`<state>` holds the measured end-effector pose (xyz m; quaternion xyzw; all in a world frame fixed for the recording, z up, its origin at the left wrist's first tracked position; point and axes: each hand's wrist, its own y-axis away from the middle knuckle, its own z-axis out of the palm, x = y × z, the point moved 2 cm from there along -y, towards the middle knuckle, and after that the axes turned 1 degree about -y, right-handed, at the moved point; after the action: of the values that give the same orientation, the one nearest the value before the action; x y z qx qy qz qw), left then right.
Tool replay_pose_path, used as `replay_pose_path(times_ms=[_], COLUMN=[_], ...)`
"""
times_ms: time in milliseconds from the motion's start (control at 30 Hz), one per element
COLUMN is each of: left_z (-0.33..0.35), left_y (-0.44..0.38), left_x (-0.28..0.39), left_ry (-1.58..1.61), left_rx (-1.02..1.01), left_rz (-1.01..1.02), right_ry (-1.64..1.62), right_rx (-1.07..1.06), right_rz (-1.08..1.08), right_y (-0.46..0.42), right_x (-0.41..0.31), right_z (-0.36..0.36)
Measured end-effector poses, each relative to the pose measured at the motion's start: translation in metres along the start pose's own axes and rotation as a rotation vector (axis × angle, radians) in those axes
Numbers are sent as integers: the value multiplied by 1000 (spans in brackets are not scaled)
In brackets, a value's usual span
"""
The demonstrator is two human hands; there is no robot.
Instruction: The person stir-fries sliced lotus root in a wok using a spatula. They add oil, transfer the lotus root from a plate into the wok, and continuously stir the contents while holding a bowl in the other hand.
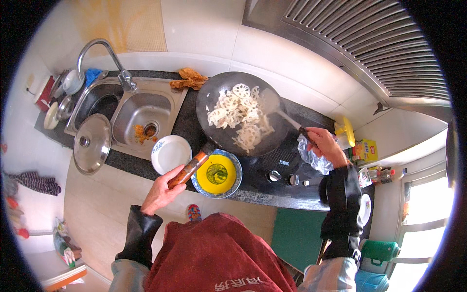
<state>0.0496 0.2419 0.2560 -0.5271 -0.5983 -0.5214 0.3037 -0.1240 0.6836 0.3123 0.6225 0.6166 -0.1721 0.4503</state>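
My left hand (165, 190) grips the wooden handle (189, 171) of a dark wok (213, 95). Sliced lotus root (237, 109) lies heaped across the wok's middle. In my right hand (325, 146) is the dark grip of a metal spatula (288, 118), its blurred blade at the right side of the slices. Below the wok, partly under its handle, a blue-rimmed bowl (237, 164) holds yellow liquid, probably oil. A white bowl with a blue pattern (171, 155) stands just left of that handle.
A double steel sink (166, 109) with food scraps by its drain lies left, a pot lid (92, 144) at its front edge. A brown cloth (189, 78) sits behind. Stove knobs (274, 176) and a plastic bag (314, 155) are right, beneath the range hood (365, 47).
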Motion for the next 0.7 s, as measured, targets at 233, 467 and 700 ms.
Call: replay_pose_path(times_ms=[233,467,700], left_z=[-3,-2,-1], left_y=[-1,0,-2], left_x=[-4,-3,-3], left_ry=[-27,12,35], left_rx=[12,6,0], left_rz=[12,-5,-11], right_ry=[-426,84,383], right_rx=[-246,-106,-202], right_rz=[101,-162,61], right_y=[-31,10,17], right_x=[4,-30,-55], right_z=[45,-15,-50])
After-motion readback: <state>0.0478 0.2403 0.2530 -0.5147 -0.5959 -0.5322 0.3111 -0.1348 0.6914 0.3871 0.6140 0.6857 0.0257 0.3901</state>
